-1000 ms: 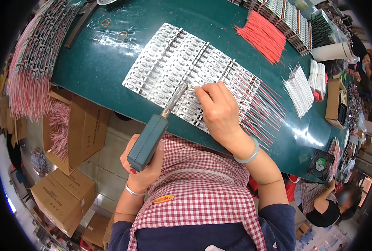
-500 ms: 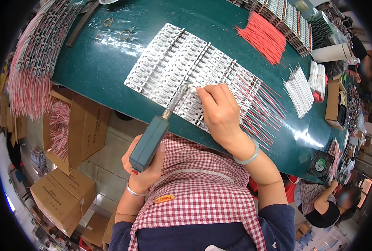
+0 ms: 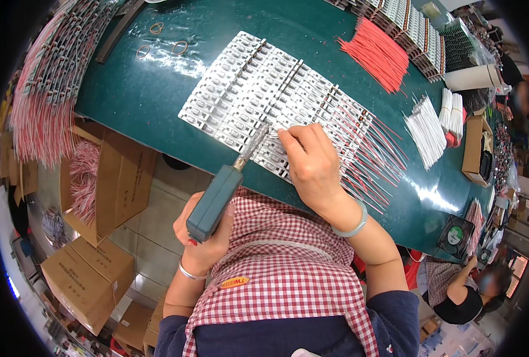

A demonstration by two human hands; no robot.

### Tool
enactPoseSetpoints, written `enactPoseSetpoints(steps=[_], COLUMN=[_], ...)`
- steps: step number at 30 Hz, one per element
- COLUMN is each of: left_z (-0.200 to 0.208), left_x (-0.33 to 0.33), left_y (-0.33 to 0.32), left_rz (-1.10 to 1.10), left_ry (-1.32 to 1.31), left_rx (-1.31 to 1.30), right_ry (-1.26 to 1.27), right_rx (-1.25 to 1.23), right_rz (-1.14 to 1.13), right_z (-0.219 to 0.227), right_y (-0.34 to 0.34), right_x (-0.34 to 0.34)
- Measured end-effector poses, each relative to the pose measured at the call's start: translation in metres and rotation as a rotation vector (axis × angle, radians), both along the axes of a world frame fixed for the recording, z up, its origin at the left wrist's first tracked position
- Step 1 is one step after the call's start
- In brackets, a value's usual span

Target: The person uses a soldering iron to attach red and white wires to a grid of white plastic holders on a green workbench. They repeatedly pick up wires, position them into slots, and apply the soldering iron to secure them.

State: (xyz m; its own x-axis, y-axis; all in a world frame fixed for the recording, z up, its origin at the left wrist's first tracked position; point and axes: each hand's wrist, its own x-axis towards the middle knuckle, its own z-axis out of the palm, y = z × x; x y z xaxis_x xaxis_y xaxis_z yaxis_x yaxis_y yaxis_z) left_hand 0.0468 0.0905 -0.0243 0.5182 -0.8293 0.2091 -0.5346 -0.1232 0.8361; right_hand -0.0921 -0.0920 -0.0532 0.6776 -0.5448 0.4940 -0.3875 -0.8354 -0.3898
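Observation:
My left hand (image 3: 212, 245) is wrapped around the green body of a soldering gun (image 3: 215, 201). Its metal barrel slants up and to the right, with the tip over rows of small white parts (image 3: 231, 98) laid side by side on the table. My right hand (image 3: 313, 166) is closed in a pinch just right of the tip, over the same rows. Whatever its fingertips pinch is too small to make out. From the right end of the rows, red and white wires (image 3: 374, 157) fan out, partly behind my right hand and wrist.
The green table (image 3: 130, 98) carries red wires (image 3: 376, 56), white wires (image 3: 425, 131) and stacked part panels (image 3: 416, 38) at right. Wired strips (image 3: 53, 89) hang at the left. Cardboard boxes (image 3: 89, 279) stand below left. Another person (image 3: 464, 285) sits at the lower right.
My right hand has shifted slightly down, and its fingertips have moved a little left. The soldering gun stays in my left hand, its tip near the same place on the rows.

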Motion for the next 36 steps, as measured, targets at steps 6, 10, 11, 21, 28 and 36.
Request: enactPoseSetpoints(steps=[6, 10, 11, 21, 28, 36], left_z=[-0.002, 0.001, 0.001, -0.006, -0.005, -0.003], left_x=[0.0, -0.001, 0.0, -0.001, 0.0, 0.001], left_y=[-0.001, -0.004, -0.004, 0.009, 0.013, 0.014], left_rz=[-0.024, -0.024, -0.029, 0.018, 0.014, 0.011], left_ry=[-0.012, -0.025, -0.035, -0.002, -0.041, -0.023], left_rx=[0.005, 0.012, 0.013, -0.023, -0.011, 0.0], right_ry=[0.026, 0.036, 0.044, 0.048, -0.041, -0.037], right_rx=[-0.025, -0.023, -0.026, -0.031, -0.004, 0.017], right_rz=[0.008, -0.002, -0.003, -0.006, -0.004, -0.002], right_z=[-0.002, 0.001, 0.001, 0.001, -0.001, -0.002], right_y=[-0.001, 0.0, 0.0, 0.0, 0.005, 0.009], right_x=[0.001, 0.001, 0.001, 0.002, 0.0, -0.001])
